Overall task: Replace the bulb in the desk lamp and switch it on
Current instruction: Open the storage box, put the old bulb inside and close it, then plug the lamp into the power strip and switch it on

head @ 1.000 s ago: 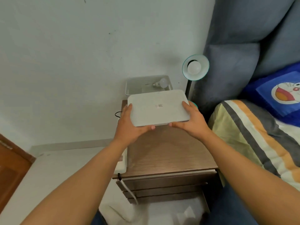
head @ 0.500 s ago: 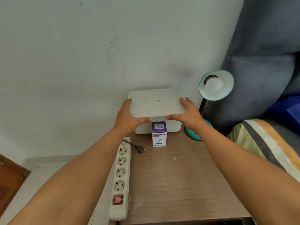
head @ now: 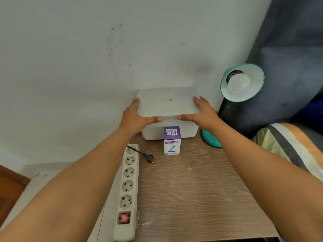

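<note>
- Power strip (head: 128, 187): lies along the left edge of the surface (head: 192, 189), long axis running away from the camera. Red rocker switch at the near end. All sockets look empty.
- Lamp plug (head: 150, 157): loose on the surface just right of the strip's far end, unplugged, pins pointing right and toward the viewer.
- Left hand (head: 135, 117): fingers clamped on the left end of the white lid (head: 167, 103), thumb along the front edge.
- Lid sits on or just above the white box (head: 169, 130) at the back against the wall; contact cannot be confirmed.
- Bulb carton (head: 171, 140): purple and white, upright, touching the box's front, below the gap between the two thumbs.
- Right hand (head: 203, 113): fingers clamped on the lid's right end, thumb mirroring the left.
- Desk lamp (head: 242, 82): teal shade tilted toward the camera, white bulb (head: 239, 82) seated in the socket. Teal base (head: 210, 139) just right of the box, partly behind the right forearm.
- Key relation: the bulb lies up and to the right of the right hand, well apart from the left. Judgement: the right hand is the nearer one to reach and unscrew it, reaching upward into the open face of the shade. Both hands must release the lid first.
</note>
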